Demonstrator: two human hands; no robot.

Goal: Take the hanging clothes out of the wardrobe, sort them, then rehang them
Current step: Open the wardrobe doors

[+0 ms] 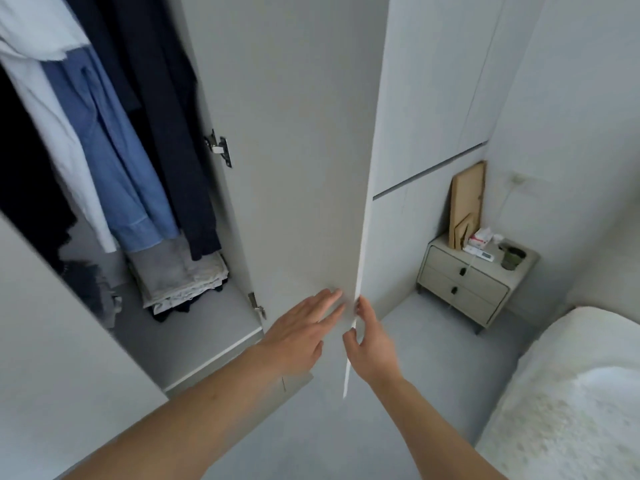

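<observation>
My left hand (300,332) lies flat against the inner face of the open wardrobe door (298,168), fingers straight and spread. My right hand (367,344) pinches the door's free edge, thumb on the near side and fingers curled around the outer side. Inside the wardrobe (194,327), to the left of the door, hang the clothes: I count one white shirt (52,140), one blue shirt (124,161) and one dark navy garment (162,98), with more black cloth at the far left that I cannot separate. Below them sits one stack of folded clothes (180,278) on the wardrobe floor. To the right stands one nightstand (464,285) with two drawers, and beside it one bed (571,393) with a white cover.
</observation>
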